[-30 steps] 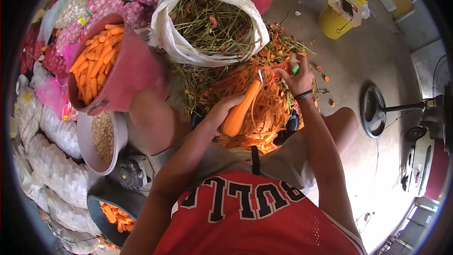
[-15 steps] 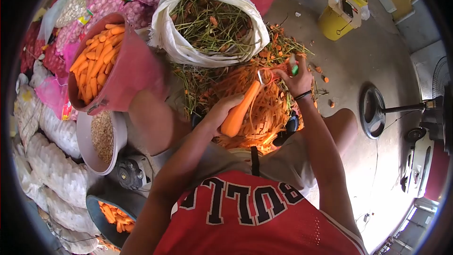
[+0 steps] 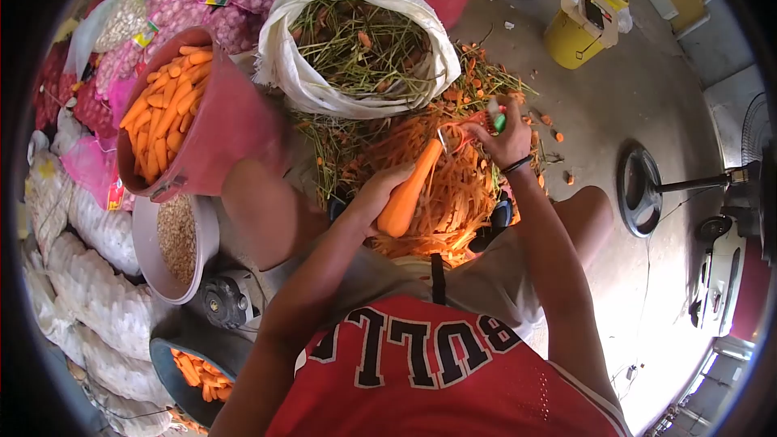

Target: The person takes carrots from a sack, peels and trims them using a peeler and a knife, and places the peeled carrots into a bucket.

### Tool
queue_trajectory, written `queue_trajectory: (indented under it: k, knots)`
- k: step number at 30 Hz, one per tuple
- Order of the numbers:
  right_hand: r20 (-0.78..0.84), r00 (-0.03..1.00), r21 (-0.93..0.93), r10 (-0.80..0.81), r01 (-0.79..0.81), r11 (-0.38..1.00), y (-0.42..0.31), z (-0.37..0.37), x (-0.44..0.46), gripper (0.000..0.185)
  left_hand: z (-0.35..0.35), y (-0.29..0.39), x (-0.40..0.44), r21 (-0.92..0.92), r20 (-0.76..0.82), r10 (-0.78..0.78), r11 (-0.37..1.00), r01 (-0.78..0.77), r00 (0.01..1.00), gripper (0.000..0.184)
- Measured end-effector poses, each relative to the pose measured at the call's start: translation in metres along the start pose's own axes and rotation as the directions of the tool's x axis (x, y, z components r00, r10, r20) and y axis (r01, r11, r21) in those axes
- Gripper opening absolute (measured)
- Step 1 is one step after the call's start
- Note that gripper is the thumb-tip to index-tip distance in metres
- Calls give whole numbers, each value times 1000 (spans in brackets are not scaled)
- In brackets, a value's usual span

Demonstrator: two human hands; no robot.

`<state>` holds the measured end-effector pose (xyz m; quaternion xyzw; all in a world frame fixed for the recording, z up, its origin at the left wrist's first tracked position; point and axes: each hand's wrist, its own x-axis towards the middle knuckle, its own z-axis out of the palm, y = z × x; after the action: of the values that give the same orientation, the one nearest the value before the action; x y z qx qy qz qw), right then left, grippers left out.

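Upper left: a red tub [image 3: 251,125] leaning, loaded with carrots [image 3: 166,113], smooth and bright, probably finished ones. Lower left: a dark tub [image 3: 214,332] with more carrots [image 3: 202,374] inside (whether peeled or waiting, I cannot tell).

Centre: left hand [image 3: 390,184] wrapped round the thick part of one large carrot [image 3: 409,193], held aslant over the lap, narrow end toward upper right. Its visible side is evenly orange; the underside is hidden, so this piece looks well advanced, not certainly done. Below and beyond it, a broad heap of peelings [image 3: 469,186], suggesting many carrots already worked. Upper centre: a white sack [image 3: 279,57], mouth wide, filled with stems [image 3: 360,44]; topping appears largely dealt with.

Right of centre: right hand [image 3: 508,136] closed on a peeler [image 3: 441,137], blade at or just beside the carrot's narrow end; contact unclear. Cut bits [image 3: 558,137] lie scattered on the floor [image 3: 595,125] further right. Left to do, as judged: any remaining skin here, and clearing the heap.
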<state>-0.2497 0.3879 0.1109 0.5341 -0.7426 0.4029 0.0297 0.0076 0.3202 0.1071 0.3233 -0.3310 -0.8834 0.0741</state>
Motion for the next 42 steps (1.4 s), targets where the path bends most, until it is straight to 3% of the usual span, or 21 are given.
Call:
queue_trajectory:
  k: [1, 2, 5, 8, 11, 13, 15, 18, 21, 23, 24, 28, 30, 31, 32, 33, 34, 37, 40, 42]
  knots:
    - [10, 997, -1, 74, -74, 997, 1, -1, 0, 66, -3, 1, 0, 7, 16, -2, 1000, 2, 1000, 29]
    - [21, 989, -2, 147, -147, 989, 1, -2, 0, 67, -1, -1, 4, -72, -65, 30, 997, -35, 997, 32]
    - [153, 986, 265, -70, 27, 964, -40, 2, -23, 67, -14, -6, 16, -174, -20, 90, 980, -92, 996, 34]
    - [157, 870, 252, -468, 423, 870, -67, 5, -34, 74, 19, 8, -3, -149, -104, 102, 982, -117, 989, 32]
    - [143, 931, 148, -335, 314, 938, -32, 10, -23, 66, 4, -1, 1, -55, -32, 18, 998, -20, 999, 31]
    - [109, 994, 51, -17, 11, 999, -4, 6, -6, 68, 0, -4, 5, 75, -16, 42, 996, -40, 999, 35]
    - [-78, 997, -150, 29, -41, 988, 7, -3, 5, 68, 7, -1, -3, 107, -43, 48, 993, -43, 998, 34]
    - [45, 996, 121, 81, -86, 989, -10, -6, -6, 66, 0, -2, 8, -86, -9, 90, 992, -91, 996, 32]
    - [120, 931, 305, -345, 296, 905, -62, 2, -32, 63, 8, 5, 3, -170, -14, 73, 983, -74, 997, 31]
    - [157, 906, 238, -392, 350, 906, -55, 7, -32, 61, 16, 8, -2, -150, -41, 18, 988, -24, 999, 32]
    - [174, 896, 204, -408, 373, 905, -49, 9, -31, 61, -6, -3, 5, -137, 121, 6, 990, 11, 993, 34]
    - [81, 996, -9, -31, 31, 999, 8, 6, 1, 64, 8, -1, -1, 76, -34, 17, 997, -14, 999, 42]
    - [93, 983, -178, 159, -141, 974, 22, 5, 6, 68, 5, 3, 0, -123, 88, 38, 992, -27, 995, 44]
    - [86, 976, -160, 200, -185, 970, 25, 8, 4, 69, 2, 6, 1, -221, 145, 57, 975, -24, 988, 46]
    - [83, 967, -140, 241, -228, 963, 26, 13, 0, 70, -1, 12, 4, -282, 149, 127, 956, -81, 981, 46]
    - [84, 956, -120, 282, -271, 955, 25, 18, -4, 71, -2, 17, 4, -320, 48, 183, 934, -158, 982, 41]
    - [234, 912, -97, 336, -322, 942, 25, 23, -5, 75, -6, 20, 6, -339, 24, 225, 918, -204, 974, 38]
    - [420, 848, 30, 323, -369, 929, -6, 35, -24, 63, -10, 19, 6, -345, -20, 312, 889, -300, 950, 33]
    - [569, 778, -63, 265, -281, 958, -25, 41, -34, 67, -2, 13, 10, -368, -56, 364, 858, -358, 930, 32]
    - [639, 708, -127, 299, -286, 950, -21, 43, -37, 54, -5, 11, 15, -470, -34, 364, 816, -337, 931, 32]
